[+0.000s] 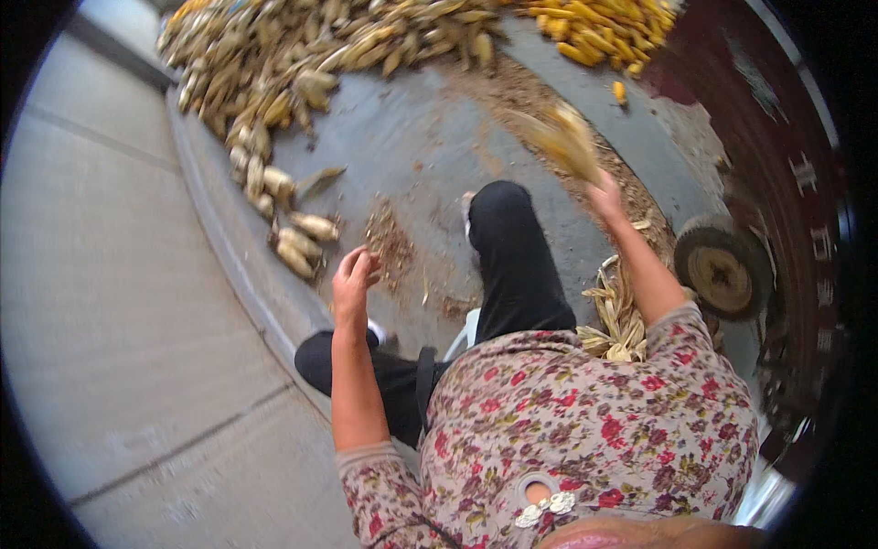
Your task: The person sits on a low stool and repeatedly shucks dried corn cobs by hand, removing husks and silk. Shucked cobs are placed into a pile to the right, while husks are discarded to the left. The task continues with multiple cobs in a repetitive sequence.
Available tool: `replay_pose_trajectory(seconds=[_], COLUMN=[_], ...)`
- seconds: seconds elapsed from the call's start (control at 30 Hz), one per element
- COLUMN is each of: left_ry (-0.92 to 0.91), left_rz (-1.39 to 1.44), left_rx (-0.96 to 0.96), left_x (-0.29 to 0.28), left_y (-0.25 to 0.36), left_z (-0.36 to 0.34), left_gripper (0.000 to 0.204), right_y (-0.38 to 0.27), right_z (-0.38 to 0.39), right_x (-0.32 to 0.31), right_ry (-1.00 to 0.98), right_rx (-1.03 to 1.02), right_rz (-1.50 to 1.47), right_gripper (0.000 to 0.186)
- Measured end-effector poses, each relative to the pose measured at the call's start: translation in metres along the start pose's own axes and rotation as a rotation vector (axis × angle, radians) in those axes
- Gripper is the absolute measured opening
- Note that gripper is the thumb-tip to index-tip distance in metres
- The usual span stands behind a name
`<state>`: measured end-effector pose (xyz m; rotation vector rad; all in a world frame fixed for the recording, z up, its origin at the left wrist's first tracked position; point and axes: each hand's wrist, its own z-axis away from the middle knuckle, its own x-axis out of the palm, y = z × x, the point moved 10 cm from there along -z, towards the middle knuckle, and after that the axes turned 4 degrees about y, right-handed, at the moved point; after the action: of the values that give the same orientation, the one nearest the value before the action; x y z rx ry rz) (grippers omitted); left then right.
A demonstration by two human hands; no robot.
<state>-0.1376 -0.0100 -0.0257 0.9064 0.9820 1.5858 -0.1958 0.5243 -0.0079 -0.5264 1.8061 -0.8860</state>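
Observation:
Out to the right, my right hand [604, 197] is closed around the narrow end of a bunch of dry corn husks [558, 142]. The husks fan out away from me, and motion blur hides whether an ear is among them. Over my left knee, my left hand [355, 279] is raised with its fingers loosely bent and a little apart, and nothing shows in it. Several ears of corn still in their husks [306, 236] lie on the ground just beyond that hand. Beside my right thigh lies a heap of pale, stripped husks [617, 316].
A large pile of unhusked corn [274, 55] spreads across the far left. Bare yellow ears [599, 27] are heaped at the far right. A dark red machine or vehicle with a small wheel [722, 268] stands close on my right. A raised curb [215, 201] runs along the left.

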Motion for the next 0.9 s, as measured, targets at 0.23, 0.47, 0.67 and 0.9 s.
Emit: replay_pose_trajectory(seconds=[0.23, 0.47, 0.67, 0.9], left_ry=[0.023, -0.031, -0.058, -0.063], left_rz=[-0.217, -0.565, -0.556, -0.588], left_rx=[0.001, 0.158, 0.148, 0.14], left_x=[-0.087, -0.078, -0.085, -0.102], left_y=[-0.078, -0.06, -0.076, -0.057], left_z=[-0.007, -0.024, -0.033, -0.037], left_gripper=[0.04, 0.037, 0.039, 0.037], right_y=[0.313, 0.308, 0.099, -0.178], right_z=[0.278, 0.218, 0.02, -0.002], right_x=[-0.239, -0.154, 0.038, 0.23], right_ry=[-0.11, -0.226, -0.35, -0.646], right_rx=[1.036, 0.859, 0.046, -0.154], right_rz=[0.98, 0.888, 0.389, 0.091], right_gripper=[0.057, 0.055, 0.053, 0.043])
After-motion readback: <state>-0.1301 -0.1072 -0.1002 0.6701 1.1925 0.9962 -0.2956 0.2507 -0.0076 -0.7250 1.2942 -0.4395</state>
